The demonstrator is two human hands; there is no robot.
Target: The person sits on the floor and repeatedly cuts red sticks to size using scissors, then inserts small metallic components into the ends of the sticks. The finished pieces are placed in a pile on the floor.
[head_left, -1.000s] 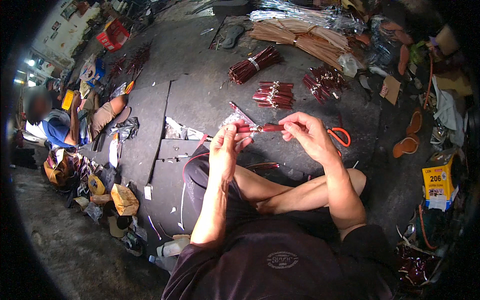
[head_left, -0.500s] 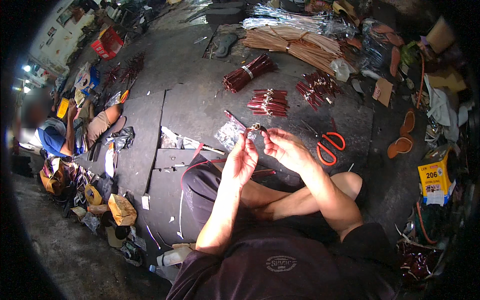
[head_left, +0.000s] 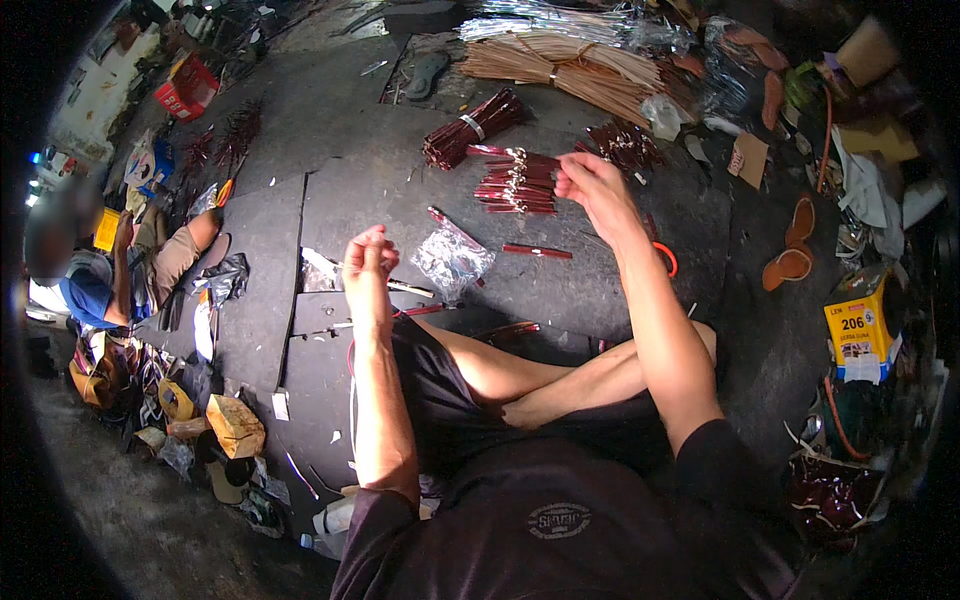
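My right hand (head_left: pixel 597 192) is stretched forward, its fingertips pinching the right end of a dark red strap (head_left: pixel 490 150). That strap lies across the far end of a stack of similar short straps (head_left: pixel 515 188), whose shiny metal buckles line up along the middle. My left hand (head_left: pixel 370 268) is raised above the floor to the left, fingers curled in against the thumb, with nothing visible in them. Between my hands and the stack are a clear plastic bag (head_left: pixel 452 258) of small shiny pieces and one loose red strap (head_left: pixel 537 251).
Orange-handled scissors (head_left: pixel 666 260) are partly hidden by my right forearm. Beyond the stack lie a tied red bundle (head_left: pixel 475 128), more buckled straps (head_left: pixel 627 145) and long tan strips (head_left: pixel 560 72). Sandals (head_left: pixel 790 262) and a yellow box (head_left: pixel 860 325) are at right. Another person (head_left: pixel 90 280) sits at left.
My hands have parted. The right carried the buckled strap forward onto the stack, and the left drew back to the left. The plastic bag and the loose strap have come into fuller view.
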